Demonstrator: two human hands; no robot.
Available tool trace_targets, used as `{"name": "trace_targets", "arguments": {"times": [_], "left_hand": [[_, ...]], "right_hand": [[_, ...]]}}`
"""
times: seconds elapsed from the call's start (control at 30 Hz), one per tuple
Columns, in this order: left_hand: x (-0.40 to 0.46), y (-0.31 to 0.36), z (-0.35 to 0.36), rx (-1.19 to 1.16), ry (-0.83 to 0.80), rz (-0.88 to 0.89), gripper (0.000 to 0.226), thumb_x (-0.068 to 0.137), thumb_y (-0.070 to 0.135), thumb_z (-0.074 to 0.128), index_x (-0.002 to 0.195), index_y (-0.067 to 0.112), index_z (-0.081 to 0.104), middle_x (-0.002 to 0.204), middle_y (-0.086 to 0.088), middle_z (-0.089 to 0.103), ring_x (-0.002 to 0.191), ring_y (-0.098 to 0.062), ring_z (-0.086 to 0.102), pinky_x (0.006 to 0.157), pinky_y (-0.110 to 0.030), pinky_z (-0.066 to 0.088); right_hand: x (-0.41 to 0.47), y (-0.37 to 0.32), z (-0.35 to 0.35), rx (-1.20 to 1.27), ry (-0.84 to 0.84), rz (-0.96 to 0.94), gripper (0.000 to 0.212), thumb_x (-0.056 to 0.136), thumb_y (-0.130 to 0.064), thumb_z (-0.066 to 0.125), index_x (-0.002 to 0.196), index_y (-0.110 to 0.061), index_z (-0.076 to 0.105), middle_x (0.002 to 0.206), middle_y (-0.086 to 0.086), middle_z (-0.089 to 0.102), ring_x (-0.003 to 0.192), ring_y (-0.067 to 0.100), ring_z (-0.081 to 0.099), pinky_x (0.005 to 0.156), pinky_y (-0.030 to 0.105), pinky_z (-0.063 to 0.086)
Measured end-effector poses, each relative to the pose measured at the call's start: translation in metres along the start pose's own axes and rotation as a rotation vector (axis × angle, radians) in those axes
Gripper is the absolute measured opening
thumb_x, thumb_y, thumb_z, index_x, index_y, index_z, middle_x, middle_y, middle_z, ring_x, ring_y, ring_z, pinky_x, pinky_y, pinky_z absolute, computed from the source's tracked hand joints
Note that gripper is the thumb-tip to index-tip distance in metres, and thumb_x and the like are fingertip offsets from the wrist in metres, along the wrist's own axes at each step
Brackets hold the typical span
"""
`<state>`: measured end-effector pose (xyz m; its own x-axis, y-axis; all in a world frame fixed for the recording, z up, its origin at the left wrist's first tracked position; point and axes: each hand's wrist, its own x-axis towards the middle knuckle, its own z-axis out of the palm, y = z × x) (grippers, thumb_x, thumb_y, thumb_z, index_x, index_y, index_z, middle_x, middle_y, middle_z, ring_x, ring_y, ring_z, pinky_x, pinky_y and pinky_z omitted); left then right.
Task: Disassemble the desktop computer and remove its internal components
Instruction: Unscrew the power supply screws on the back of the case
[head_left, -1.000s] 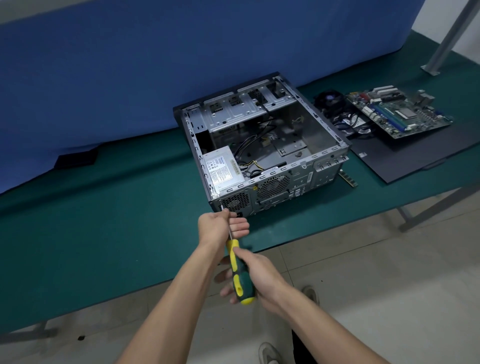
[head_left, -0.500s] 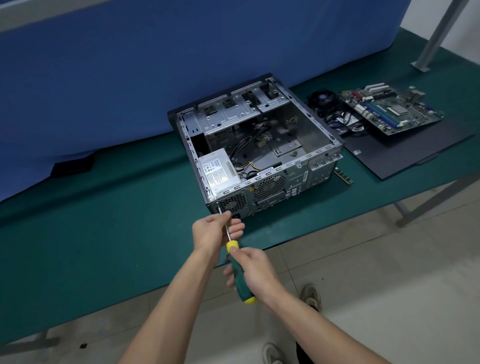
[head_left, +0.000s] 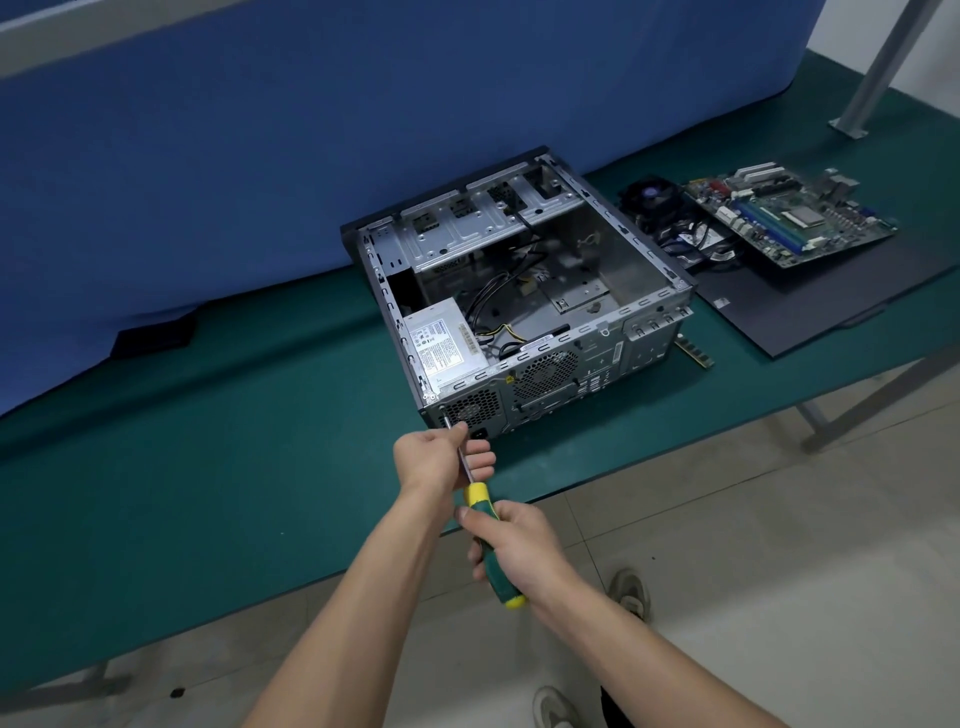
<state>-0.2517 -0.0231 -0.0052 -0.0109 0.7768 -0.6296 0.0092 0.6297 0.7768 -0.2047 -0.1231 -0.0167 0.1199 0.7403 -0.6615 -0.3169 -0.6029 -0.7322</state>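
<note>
The open metal computer case lies on its side on the green table, rear panel toward me. A grey power supply sits in its near-left corner, with loose cables beside it. My right hand grips the green-and-yellow handle of a screwdriver. Around the screwdriver's metal shaft, my left hand pinches just below the tip. The tip touches the rear panel's lower-left corner, beside the power supply's vent grille.
A motherboard, a black cooler fan and cables lie on a dark side panel to the right. A RAM stick lies by the case's near-right corner. A blue cloth backs the table; a metal post stands far right.
Both hands and the screwdriver stay at the case's rear lower-left corner. My right hand has shifted its grip a little on the handle. The view has shifted slightly.
</note>
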Motion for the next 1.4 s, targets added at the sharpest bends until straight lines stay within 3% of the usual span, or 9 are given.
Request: {"name": "trace_targets", "arguments": {"times": [0.13,0.23,0.37,0.53,0.6,0.8,1.0,1.17,1.4], "left_hand": [[0.003,0.0,0.005,-0.092,-0.018,-0.022,0.028,0.1,0.005,0.038,0.078,-0.006,0.051,0.072,-0.023,0.06,0.041,-0.02,0.063,0.039,-0.029,0.053],[0.003,0.001,0.002,-0.073,-0.09,-0.051,0.033,0.103,0.013,0.031,0.083,-0.006,0.05,0.076,-0.022,0.062,0.044,-0.02,0.064,0.041,-0.029,0.054],[0.001,0.005,-0.004,0.132,-0.002,0.025,0.018,0.095,0.008,0.052,0.086,-0.008,0.056,0.063,-0.016,0.062,0.036,-0.018,0.056,0.038,-0.025,0.05],[0.002,0.005,0.002,0.023,-0.007,0.01,0.028,0.099,0.006,0.04,0.077,-0.006,0.052,0.068,-0.022,0.061,0.038,-0.019,0.061,0.037,-0.028,0.052],[0.004,0.004,0.0,0.016,-0.059,-0.007,0.031,0.102,0.01,0.035,0.082,-0.006,0.052,0.075,-0.024,0.062,0.043,-0.021,0.064,0.042,-0.03,0.054],[0.007,0.005,-0.002,0.2,-0.001,0.06,0.02,0.095,0.011,0.053,0.081,-0.003,0.055,0.064,-0.017,0.063,0.038,-0.02,0.057,0.039,-0.027,0.05],[0.011,-0.002,0.008,0.041,-0.007,0.054,0.022,0.101,0.009,0.033,0.086,0.0,0.046,0.061,-0.017,0.057,0.04,-0.02,0.051,0.035,-0.023,0.044],[0.016,0.006,0.014,-0.072,0.093,0.044,0.01,0.096,0.006,0.046,0.1,-0.003,0.05,0.076,-0.019,0.063,0.042,-0.02,0.063,0.038,-0.03,0.052],[0.02,-0.001,0.022,-0.185,0.21,0.064,0.016,0.096,0.004,0.047,0.106,-0.007,0.053,0.075,-0.02,0.064,0.044,-0.019,0.065,0.043,-0.028,0.055]], "right_hand": [[-0.005,-0.005,-0.007,0.138,-0.211,0.155,0.04,0.096,-0.041,0.046,0.11,-0.005,0.056,0.071,0.005,0.069,0.051,0.021,0.061,0.044,0.024,0.047],[-0.006,-0.003,-0.006,0.187,-0.203,0.083,0.026,0.098,-0.027,0.046,0.093,-0.004,0.056,0.067,0.007,0.065,0.046,0.021,0.059,0.042,0.024,0.046],[-0.002,0.001,0.005,0.023,0.017,-0.017,0.018,0.088,-0.021,0.064,0.086,-0.007,0.052,0.06,0.002,0.056,0.044,0.014,0.052,0.05,0.025,0.042],[-0.006,-0.006,-0.004,0.104,-0.196,0.166,0.034,0.095,-0.036,0.047,0.112,-0.008,0.052,0.073,0.006,0.069,0.055,0.023,0.064,0.045,0.026,0.049],[-0.007,-0.004,-0.01,0.126,-0.238,0.144,0.029,0.098,-0.031,0.042,0.104,-0.006,0.056,0.07,0.007,0.069,0.053,0.023,0.064,0.044,0.025,0.049],[0.001,0.003,-0.01,-0.04,0.044,-0.009,0.027,0.085,-0.028,0.068,0.084,-0.01,0.049,0.061,0.001,0.055,0.043,0.011,0.05,0.044,0.018,0.041],[0.0,-0.006,-0.018,0.044,-0.057,0.107,0.021,0.096,-0.031,0.047,0.091,-0.013,0.055,0.064,0.003,0.061,0.045,0.016,0.053,0.042,0.019,0.036],[0.009,-0.001,-0.023,-0.162,0.176,-0.044,0.018,0.085,-0.025,0.065,0.086,-0.012,0.054,0.072,0.003,0.059,0.064,0.018,0.053,0.064,0.029,0.042],[0.012,-0.013,-0.052,-0.503,0.269,-0.131,0.02,0.079,-0.04,0.07,0.084,-0.026,0.057,0.068,-0.011,0.054,0.066,0.012,0.053,0.062,0.028,0.042]]}}
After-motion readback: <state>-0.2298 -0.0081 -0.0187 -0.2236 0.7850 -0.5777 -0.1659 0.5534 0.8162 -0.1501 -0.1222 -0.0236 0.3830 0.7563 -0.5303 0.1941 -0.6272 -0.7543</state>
